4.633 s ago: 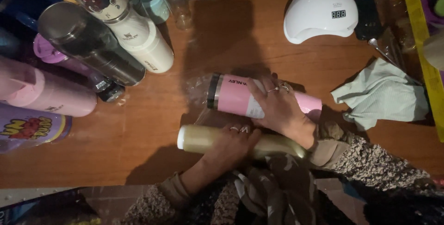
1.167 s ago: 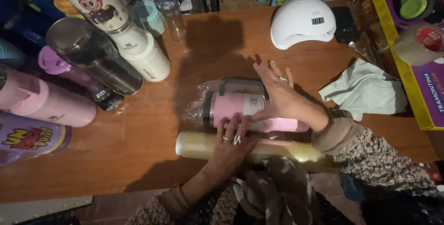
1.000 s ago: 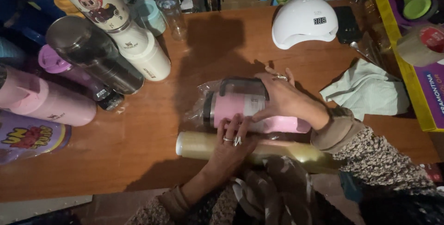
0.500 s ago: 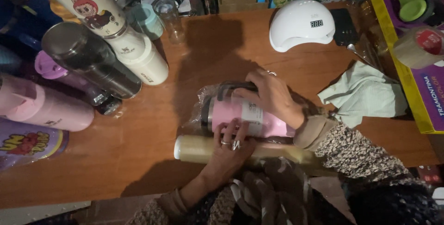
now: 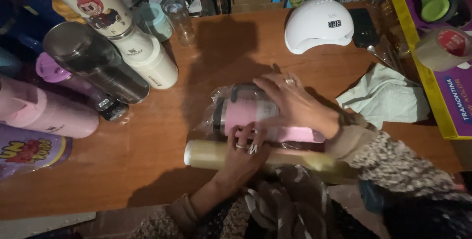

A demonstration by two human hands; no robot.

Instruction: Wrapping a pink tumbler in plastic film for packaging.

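Far left of the frame, a cluster of tumblers lay and stood together: a pale pink tumbler (image 5: 46,113) on its side at the left edge, a dark steel tumbler (image 5: 93,62) just above it, and a cream tumbler (image 5: 145,59) with a cartoon figure leaning in from the upper left. Past them, near the top edge, a clear glass (image 5: 177,13) stood upright on the wooden bench (image 5: 147,140). In the middle of the frame lay the pink tumbler (image 5: 246,116), on its side, dark rim toward the left, with clear plastic film (image 5: 211,106) bunched around that end. Just below it, touching or nearly so, the roll of cling film (image 5: 206,154) lay lengthwise along the bench's lower edge. The left hand (image 5: 243,158) rested over the roll, its ringed fingers (image 5: 248,138) held close together and reaching up onto the tumbler's side. The right hand (image 5: 295,104) was laid flat across the top of the tumbler, fingers slightly spread and pressing down on the film-covered body, pinching nothing. Upper right of centre, a white domed lamp (image 5: 319,25) sat well apart from the hands. To the right of the right wrist a pale green cloth (image 5: 388,96) lay crumpled, and at the far right edge a roll of brown tape (image 5: 440,47) sat on a purple and yellow box (image 5: 455,101).
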